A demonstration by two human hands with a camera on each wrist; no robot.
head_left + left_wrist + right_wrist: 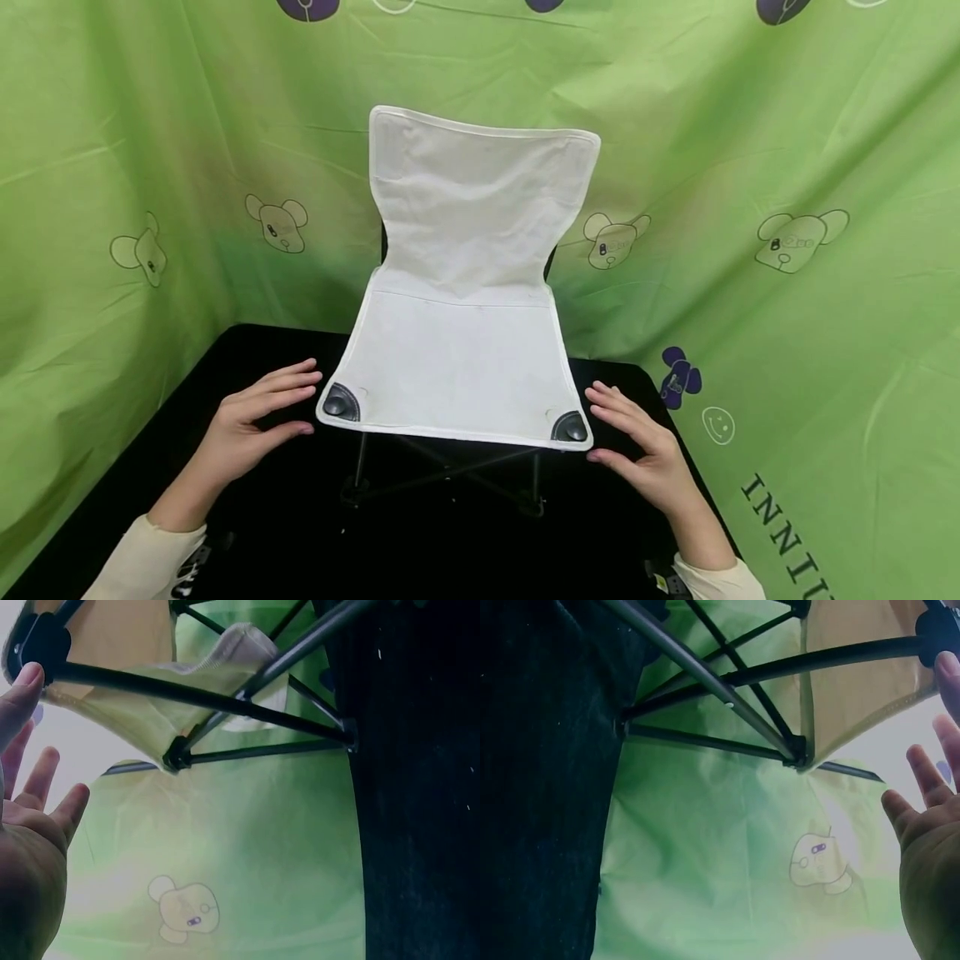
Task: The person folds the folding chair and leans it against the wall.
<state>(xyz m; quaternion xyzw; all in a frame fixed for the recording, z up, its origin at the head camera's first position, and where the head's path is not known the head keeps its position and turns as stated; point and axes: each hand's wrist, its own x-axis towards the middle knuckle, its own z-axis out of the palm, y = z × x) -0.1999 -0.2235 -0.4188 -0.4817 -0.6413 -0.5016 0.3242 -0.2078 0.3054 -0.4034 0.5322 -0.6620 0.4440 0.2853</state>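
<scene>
A folding chair with a white fabric seat (465, 362) and backrest (483, 200) stands unfolded on a black table, facing me. Black corner patches (342, 402) mark the seat's two front corners. Beneath the fabric, crossed dark metal legs (202, 694) show in both wrist views. My left hand (258, 421) is beside the front left corner, fingers extended and spread. On the other side my right hand (641, 446) has its fingers extended, with the thumb right at the front right corner. Neither hand grips anything.
The black table (247, 533) carries the chair. Green curtains (787, 150) printed with bear heads surround it at the back and both sides, close behind the backrest. White sleeves (146, 558) and dark wrist straps show at both forearms.
</scene>
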